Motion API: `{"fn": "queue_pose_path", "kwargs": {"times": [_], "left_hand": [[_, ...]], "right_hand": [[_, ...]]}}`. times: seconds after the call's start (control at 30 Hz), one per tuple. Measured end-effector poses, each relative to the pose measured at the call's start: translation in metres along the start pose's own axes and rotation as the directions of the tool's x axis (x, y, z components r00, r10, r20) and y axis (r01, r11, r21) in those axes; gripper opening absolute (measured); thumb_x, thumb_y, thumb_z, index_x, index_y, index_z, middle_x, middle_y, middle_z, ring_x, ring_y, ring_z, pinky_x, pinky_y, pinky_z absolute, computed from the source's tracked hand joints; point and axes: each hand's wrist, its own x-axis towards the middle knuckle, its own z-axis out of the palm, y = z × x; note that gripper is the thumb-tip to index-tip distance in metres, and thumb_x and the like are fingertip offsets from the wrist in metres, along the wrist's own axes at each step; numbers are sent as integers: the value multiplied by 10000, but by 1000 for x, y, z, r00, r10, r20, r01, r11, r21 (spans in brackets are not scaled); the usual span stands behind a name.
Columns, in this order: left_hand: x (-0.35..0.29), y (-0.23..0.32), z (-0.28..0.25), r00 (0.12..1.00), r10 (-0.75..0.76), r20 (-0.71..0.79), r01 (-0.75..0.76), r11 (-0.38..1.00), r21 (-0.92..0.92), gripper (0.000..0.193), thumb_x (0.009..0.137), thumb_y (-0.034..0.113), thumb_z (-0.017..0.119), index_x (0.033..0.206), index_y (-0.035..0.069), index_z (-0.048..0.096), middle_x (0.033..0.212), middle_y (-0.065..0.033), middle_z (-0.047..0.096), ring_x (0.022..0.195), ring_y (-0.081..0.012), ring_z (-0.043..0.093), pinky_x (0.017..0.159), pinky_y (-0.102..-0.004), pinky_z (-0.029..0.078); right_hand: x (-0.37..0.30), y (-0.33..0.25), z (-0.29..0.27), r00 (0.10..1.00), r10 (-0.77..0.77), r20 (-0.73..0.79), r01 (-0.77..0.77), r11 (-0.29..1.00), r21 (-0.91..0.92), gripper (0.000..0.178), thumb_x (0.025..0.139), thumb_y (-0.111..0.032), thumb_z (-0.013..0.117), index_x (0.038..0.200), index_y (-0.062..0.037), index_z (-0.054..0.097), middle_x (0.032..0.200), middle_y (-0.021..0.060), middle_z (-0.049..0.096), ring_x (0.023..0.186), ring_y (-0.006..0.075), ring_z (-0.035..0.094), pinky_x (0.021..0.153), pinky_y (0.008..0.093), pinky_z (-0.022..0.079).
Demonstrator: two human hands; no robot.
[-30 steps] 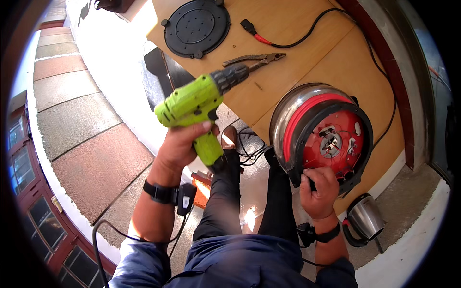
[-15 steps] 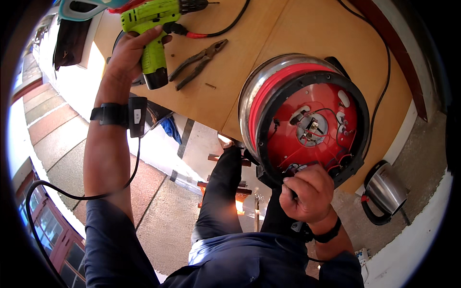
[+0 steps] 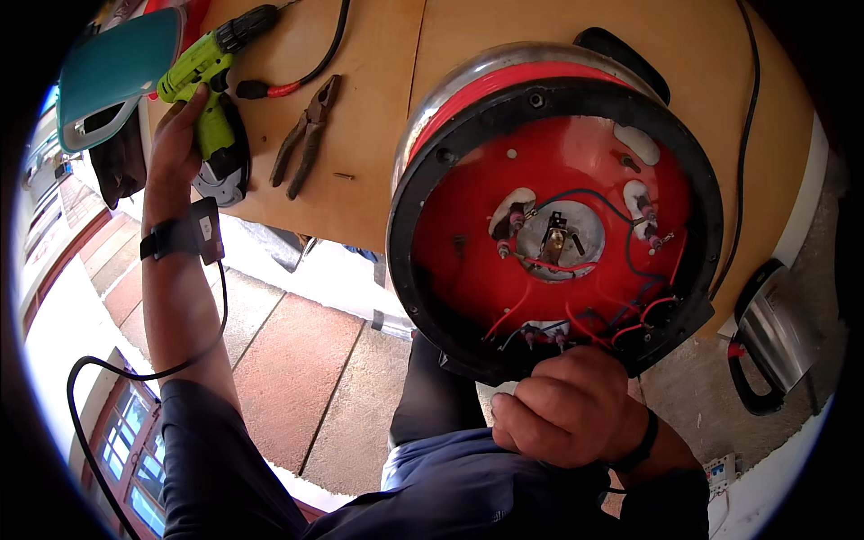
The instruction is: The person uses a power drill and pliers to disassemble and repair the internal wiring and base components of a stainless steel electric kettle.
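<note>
At the far left of the table my left hand (image 3: pixel 177 144) is closed around the handle of a lime-green cordless drill (image 3: pixel 212 112). Its chuck points to the upper right. A round appliance body (image 3: pixel 432 171) is tipped toward me at the table's edge, its underside showing a red metal plate (image 3: pixel 459 243), a black rim, wires and a central metal fitting (image 3: pixel 558 243). My right hand (image 3: pixel 571 405) is curled at the near edge of that rim. What its fingers hold, if anything, is hidden.
Pliers (image 3: pixel 309 139) and a screw (image 3: pixel 343 175) lie between drill and appliance. A teal container (image 3: pixel 117 76) stands at the upper left. A black cable (image 3: pixel 754 117) runs along the table's right side. A metal kettle (image 3: pixel 778 328) stands on the floor at the right.
My view has shifted, with the table things now further left. The appliance appears larger and its underside faces me more. The drill, still in my left hand, sits slightly further from the pliers.
</note>
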Motion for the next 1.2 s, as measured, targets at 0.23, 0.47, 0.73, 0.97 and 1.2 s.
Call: {"fn": "queue_pose_path", "kwargs": {"times": [0.23,0.47,0.73,0.97,1.2], "left_hand": [[-1,5,10,992,-51,-114,63,993,101,412,1037,287,596,1323,-8,564,1064,-78,691,889,-168,685,762,-284,561],[-6,8,26,968,-32,-248,80,979,187,446,1002,275,658,1267,-80,603,1040,-91,695,873,-162,675,747,-277,534],[-15,8,38,944,41,-329,54,960,276,496,979,310,680,1281,-78,612,1050,-97,703,839,-152,687,711,-269,538],[-22,0,27,926,53,-373,48,965,258,515,992,328,658,1323,-63,596,1146,-128,691,980,-174,687,835,-280,539],[-68,4,46,793,483,-372,-65,674,736,447,987,322,655,1313,16,645,1229,-129,686,1145,-198,641,993,-306,474]], "right_hand": [[-1,3,-5,1000,-13,8,12,997,73,139,805,-167,691,943,-150,681,876,-21,558,736,123,573,550,243,453],[-1,3,-7,1000,-8,19,7,996,90,117,828,-183,673,944,-162,676,875,-26,558,742,117,571,545,238,443],[6,5,-18,988,-12,156,-13,987,163,183,856,-235,697,1029,-191,658,853,-51,551,732,96,575,542,233,463],[8,3,-23,976,24,218,-54,989,134,199,873,-240,689,1062,-201,643,877,-59,545,747,88,573,577,231,474],[7,3,-19,978,8,208,-36,991,129,234,865,-241,721,1077,-179,643,878,-43,544,722,109,582,546,249,463]]}}
